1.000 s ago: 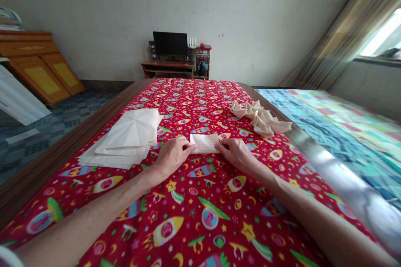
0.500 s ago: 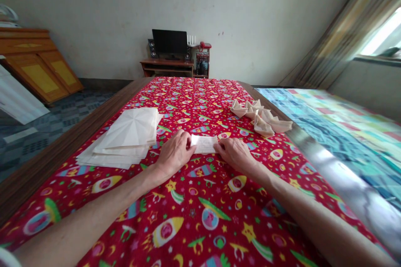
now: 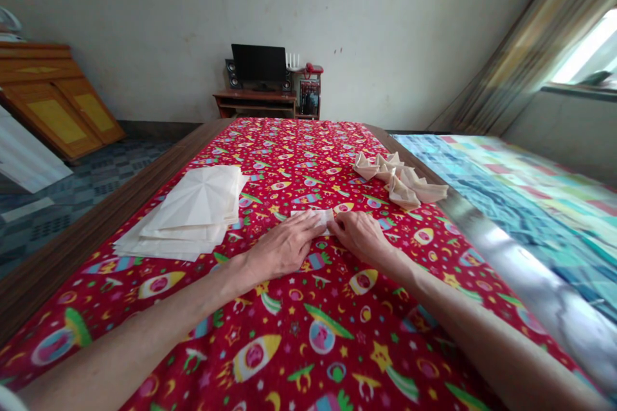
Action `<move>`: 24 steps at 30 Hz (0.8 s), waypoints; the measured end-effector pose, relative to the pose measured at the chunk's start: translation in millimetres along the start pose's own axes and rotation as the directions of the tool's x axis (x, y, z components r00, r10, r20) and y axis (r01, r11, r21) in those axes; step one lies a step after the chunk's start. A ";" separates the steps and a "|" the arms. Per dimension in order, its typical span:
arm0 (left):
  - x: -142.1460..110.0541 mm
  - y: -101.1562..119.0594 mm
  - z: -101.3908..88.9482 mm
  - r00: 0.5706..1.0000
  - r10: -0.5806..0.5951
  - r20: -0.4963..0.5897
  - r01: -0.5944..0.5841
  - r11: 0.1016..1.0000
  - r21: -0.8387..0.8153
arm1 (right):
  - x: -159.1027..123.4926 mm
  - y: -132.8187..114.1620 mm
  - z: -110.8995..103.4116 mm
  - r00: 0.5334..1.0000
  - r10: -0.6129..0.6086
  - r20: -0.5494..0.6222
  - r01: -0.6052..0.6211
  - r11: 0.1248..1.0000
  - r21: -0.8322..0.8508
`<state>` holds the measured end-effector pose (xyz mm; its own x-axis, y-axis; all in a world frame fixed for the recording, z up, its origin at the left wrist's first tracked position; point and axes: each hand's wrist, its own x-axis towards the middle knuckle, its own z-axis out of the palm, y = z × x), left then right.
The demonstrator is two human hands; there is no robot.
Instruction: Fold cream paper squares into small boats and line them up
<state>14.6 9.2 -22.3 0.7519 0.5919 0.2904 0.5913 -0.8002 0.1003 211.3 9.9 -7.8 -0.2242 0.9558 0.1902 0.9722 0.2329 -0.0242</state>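
Note:
A small folded white paper (image 3: 329, 218) lies flat on the red patterned cloth (image 3: 308, 308) in front of me. My left hand (image 3: 289, 241) rests flat over its left part, fingers stretched out and pointing right, hiding most of it. At the paper's right end, my right hand (image 3: 359, 231) has its fingers pinched on the edge. To the left lies a stack of creased white paper sheets (image 3: 197, 199). Several folded paper boats (image 3: 402, 183) sit grouped at the right side of the cloth.
The cloth covers a brown wooden table (image 3: 159, 164). Beyond it stands a desk (image 3: 255, 97) with a black monitor (image 3: 259, 64), speakers and a red telephone (image 3: 313, 69). A bed (image 3: 511, 199) is along the right side, and a wooden cabinet (image 3: 62, 103) at the left.
My left hand has gone from pinching the paper's left end to lying flat across it, further right. My right hand keeps its place at the right end.

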 end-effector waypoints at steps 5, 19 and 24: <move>-2.2 2.9 -5.4 0.999 0.007 0.043 -0.009 0.999 0.045 | -3.7 -0.8 0.3 0.996 -0.011 -0.090 0.014 1.000 0.025; -8.5 1.2 -9.6 0.991 0.010 0.135 -0.020 0.997 0.069 | -40.7 4.6 1.2 0.857 -0.514 -0.033 0.510 0.839 0.190; -27.0 -6.7 -14.2 0.988 -0.046 0.150 0.035 0.996 0.078 | -43.2 11.0 0.9 0.860 -0.509 -0.039 0.508 0.848 0.152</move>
<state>-13.8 -2.8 -17.3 0.7589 0.6360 0.1396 0.6380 -0.7692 0.0357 231.6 -28.7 -17.1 -0.6846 0.6968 0.2140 0.7001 0.7103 -0.0728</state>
